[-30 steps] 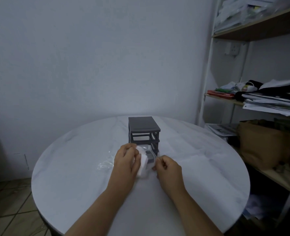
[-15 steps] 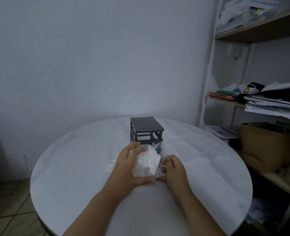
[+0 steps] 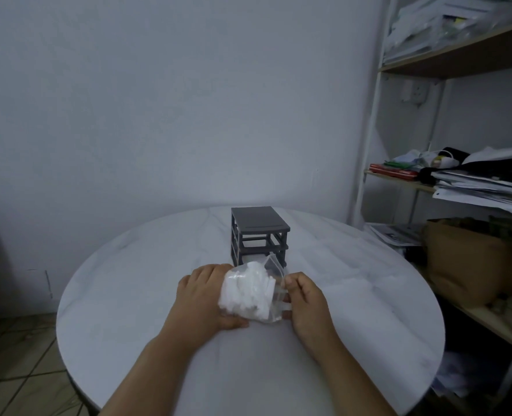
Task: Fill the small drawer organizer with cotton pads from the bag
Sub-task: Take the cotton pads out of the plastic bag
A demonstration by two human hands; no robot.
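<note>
— Where are the cotton pads (image 3: 247, 291)?
— Bunched in the clear bag (image 3: 274, 265), between both hands, just in front of the grey drawer organizer (image 3: 259, 228) on the tabletop (image 3: 128, 295).
— And the hands?
— The left hand (image 3: 202, 298) curls round the pads from their left; the right hand (image 3: 307, 301) pinches the bag's right edge.

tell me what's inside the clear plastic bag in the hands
Bunched white cotton pads fill the clear plastic bag. The left hand grips it and covers its left side; the right hand pinches the other end. Their number cannot be told.
</note>
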